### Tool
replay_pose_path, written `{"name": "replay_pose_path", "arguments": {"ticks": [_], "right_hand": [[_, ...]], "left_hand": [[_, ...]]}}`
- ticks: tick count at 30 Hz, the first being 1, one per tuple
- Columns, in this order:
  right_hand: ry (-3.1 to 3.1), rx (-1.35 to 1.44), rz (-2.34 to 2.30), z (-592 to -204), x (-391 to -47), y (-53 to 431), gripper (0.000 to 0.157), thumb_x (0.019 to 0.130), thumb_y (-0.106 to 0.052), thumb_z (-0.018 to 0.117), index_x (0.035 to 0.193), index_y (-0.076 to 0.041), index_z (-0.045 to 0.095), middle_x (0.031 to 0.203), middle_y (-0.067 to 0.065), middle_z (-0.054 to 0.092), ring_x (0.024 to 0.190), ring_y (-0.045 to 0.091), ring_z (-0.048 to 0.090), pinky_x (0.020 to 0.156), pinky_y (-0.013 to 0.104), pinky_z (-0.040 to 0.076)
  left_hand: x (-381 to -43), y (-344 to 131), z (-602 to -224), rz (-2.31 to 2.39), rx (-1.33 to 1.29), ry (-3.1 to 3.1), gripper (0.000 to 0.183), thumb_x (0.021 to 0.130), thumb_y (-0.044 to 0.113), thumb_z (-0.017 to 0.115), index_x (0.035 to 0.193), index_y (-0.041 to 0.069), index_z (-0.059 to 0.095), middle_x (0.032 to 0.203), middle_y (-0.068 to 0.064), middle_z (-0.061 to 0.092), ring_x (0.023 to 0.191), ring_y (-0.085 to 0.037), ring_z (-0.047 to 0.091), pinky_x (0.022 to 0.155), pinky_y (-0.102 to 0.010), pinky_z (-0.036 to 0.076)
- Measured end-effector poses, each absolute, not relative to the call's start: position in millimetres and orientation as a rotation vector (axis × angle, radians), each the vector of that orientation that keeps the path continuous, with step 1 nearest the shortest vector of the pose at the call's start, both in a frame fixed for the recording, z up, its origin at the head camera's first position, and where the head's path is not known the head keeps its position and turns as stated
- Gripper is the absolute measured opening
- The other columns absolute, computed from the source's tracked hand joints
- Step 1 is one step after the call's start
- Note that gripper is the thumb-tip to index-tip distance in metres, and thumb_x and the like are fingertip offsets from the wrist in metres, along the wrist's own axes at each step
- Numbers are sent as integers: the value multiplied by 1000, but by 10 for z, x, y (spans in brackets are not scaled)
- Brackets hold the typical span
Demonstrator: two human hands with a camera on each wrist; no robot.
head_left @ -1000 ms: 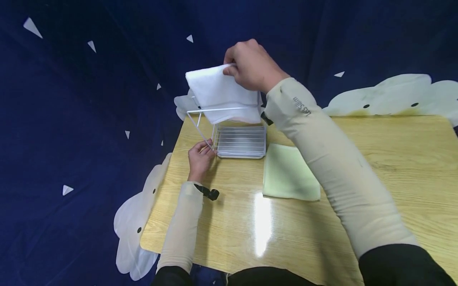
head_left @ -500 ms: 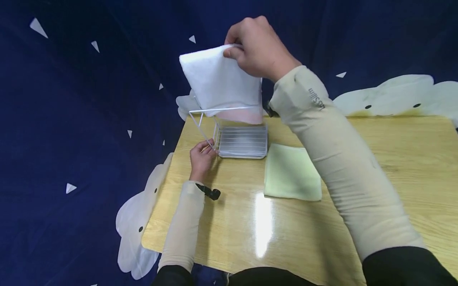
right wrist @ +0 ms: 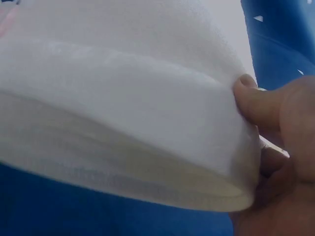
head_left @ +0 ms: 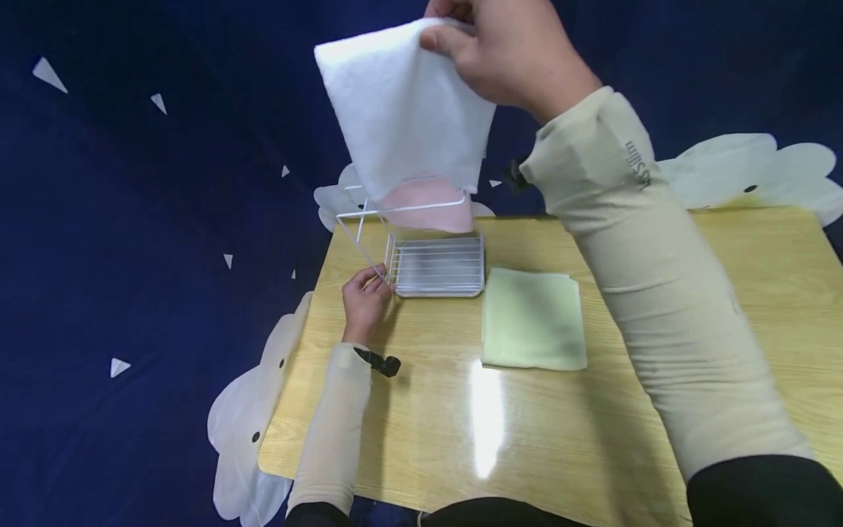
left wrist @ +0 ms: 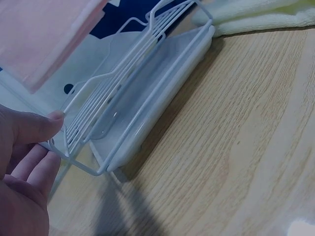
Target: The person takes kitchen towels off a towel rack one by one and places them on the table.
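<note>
My right hand [head_left: 516, 58] pinches the top edge of a folded white towel [head_left: 405, 110] between thumb and fingers, high above the rack. In the right wrist view the white towel [right wrist: 128, 93] hangs in folded layers from that grip. Below it, a pink towel [head_left: 424, 208] is at the upper part of a white wire rack [head_left: 402, 210], partly covered by the white one in the head view. At the rack's near left corner my left hand [head_left: 365, 300] holds the wire, thumb on one side and fingers on the other, as the left wrist view shows with the hand [left wrist: 29, 157].
The rack's base has a pale tray [head_left: 440, 294] under its wires. Right of it a folded light green towel [head_left: 532, 322] lies flat on the wooden table [head_left: 435, 410]. A dark blue curtain [head_left: 197, 219] with white shapes stands behind and to the left.
My right hand has risen with the white towel, lifting it up off the rack and exposing more of the pink towel beneath. My left hand keeps its place on the rack.
</note>
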State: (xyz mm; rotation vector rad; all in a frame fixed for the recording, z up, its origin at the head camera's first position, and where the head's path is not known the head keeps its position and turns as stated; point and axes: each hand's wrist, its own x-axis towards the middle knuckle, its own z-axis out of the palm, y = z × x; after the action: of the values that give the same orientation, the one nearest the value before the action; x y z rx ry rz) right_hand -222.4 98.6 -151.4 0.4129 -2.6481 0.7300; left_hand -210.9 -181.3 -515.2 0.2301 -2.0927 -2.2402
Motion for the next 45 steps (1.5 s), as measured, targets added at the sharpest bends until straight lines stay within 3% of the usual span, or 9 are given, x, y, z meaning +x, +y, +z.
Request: {"name": "replay_pose_path", "arguments": {"ticks": [6,12,21,30,35,37,40,42,45], "right_hand": [[-2670,317,668,-1433,-2166,1233,50,106,-44,43,146,-16,52,135,12,59,107,27,58,93,42,57],[-2649,269,649,-1459,-2102,1493,52,105,-45,44,147,-16,50,135,15,57,107,31,57,95,46,56],[-2608,223,695,-1591,-1970,1809,50,103,-38,51,147,-14,52,139,15,57,109,36,58,101,53,53],[-2570,259,690,-1728,-1820,2089,37,103,-29,55,126,-2,67,125,17,66,101,36,60,103,38,53],[-2535,245,678,-1844,-1688,2280,34,100,-27,62,114,2,72,111,15,68,84,2,54,81,9,46],[-2542,213,685,-1876,-1641,2342,33,98,-26,65,110,3,73,104,12,66,75,-7,44,79,8,41],[-2562,186,672,-1916,-1575,2420,33,97,-24,67,109,5,73,100,17,67,72,-14,40,103,15,32],[-2559,176,669,-1950,-1538,2474,32,97,-23,68,107,6,73,98,19,69,69,-18,38,103,14,30],[-2563,176,658,-2031,-1480,2550,33,96,-24,68,106,7,73,102,26,70,67,-20,38,84,6,36]], "left_hand": [[-2107,-1837,-5139,-2249,187,-2085,44,79,-26,66,121,-20,56,135,-32,55,123,-43,57,90,-29,59],[-2117,-1850,-5127,-2285,124,-2024,40,80,-29,61,118,-25,51,137,-36,51,123,-47,56,93,-39,58],[-2085,-1831,-5110,-2288,163,-2038,38,79,-28,63,115,-19,58,136,-34,52,123,-45,57,95,-44,57],[-2095,-1822,-5088,-2246,189,-2080,41,81,-25,65,121,-18,56,133,-28,58,123,-41,58,97,-42,57],[-2083,-1807,-5083,-2239,198,-2083,40,80,-24,66,119,-16,59,132,-27,59,122,-39,60,94,-35,59],[-2084,-1806,-5072,-2238,198,-2078,41,79,-25,66,119,-18,58,132,-27,59,121,-39,60,93,-34,59],[-2093,-1805,-5057,-2248,194,-2065,43,78,-27,65,121,-21,55,132,-29,58,122,-42,59,94,-36,58],[-2103,-1807,-5058,-2256,193,-2061,44,78,-27,64,121,-23,54,133,-30,58,122,-43,58,96,-39,57],[-2109,-1816,-5066,-2255,201,-2064,43,78,-27,65,119,-22,54,132,-29,59,122,-42,59,96,-39,57]]}}
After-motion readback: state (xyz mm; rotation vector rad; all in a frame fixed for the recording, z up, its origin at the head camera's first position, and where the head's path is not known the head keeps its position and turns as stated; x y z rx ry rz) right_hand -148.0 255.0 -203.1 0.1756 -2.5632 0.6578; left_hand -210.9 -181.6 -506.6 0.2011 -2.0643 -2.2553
